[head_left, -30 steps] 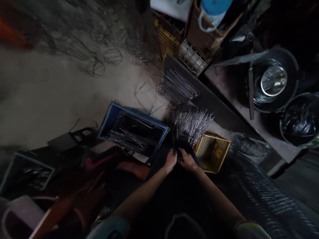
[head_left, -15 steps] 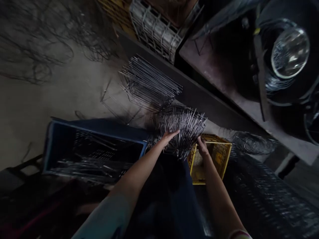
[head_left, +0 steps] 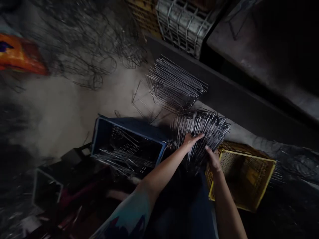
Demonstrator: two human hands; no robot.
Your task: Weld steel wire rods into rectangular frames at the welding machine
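Wire bundle steadied by two hands, low over a cluttered floor.
The left hand lies flat on top, its grip open; the right hand props the near edge, and blur hides whether its grip is closed. Held this loosely, the pieces could fan out, slide into the yellow crate or blue crate, or prick a palm. A second stack and tangled wire crowd the floor beyond.
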